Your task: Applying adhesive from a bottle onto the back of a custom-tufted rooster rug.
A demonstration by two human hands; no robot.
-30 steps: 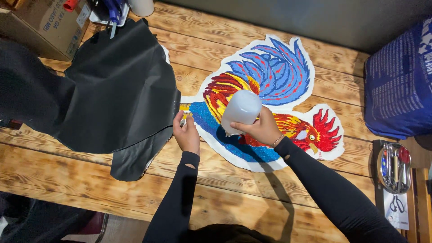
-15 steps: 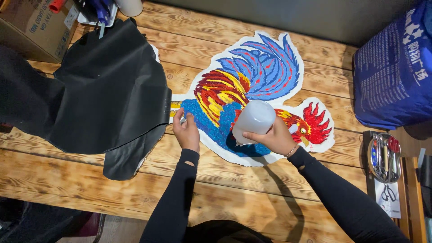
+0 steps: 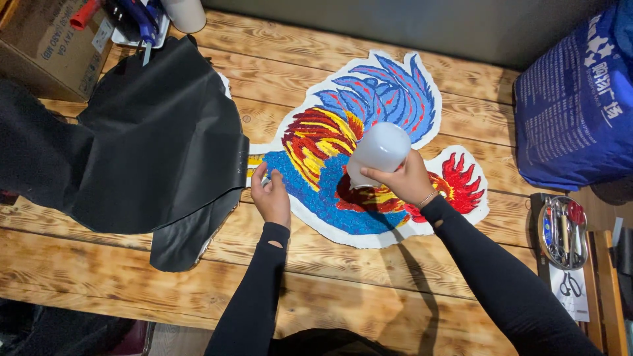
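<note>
Tools (image 3: 564,231) fill the oval tray (image 3: 542,232); right hand (image 3: 407,179) grips a white bottle (image 3: 378,153).

Single head-worn view looks steeply down, close above the wooden table (image 3: 369,277); no second view.

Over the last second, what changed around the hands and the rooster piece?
The right hand carried the white bottle from the blue tail feathers down over the rooster piece's red-and-yellow body. It kept its grip; nothing was picked up or released. The left hand stayed pressed on the piece's edge by the black sheet, which did not shift on the wooden table.
</note>
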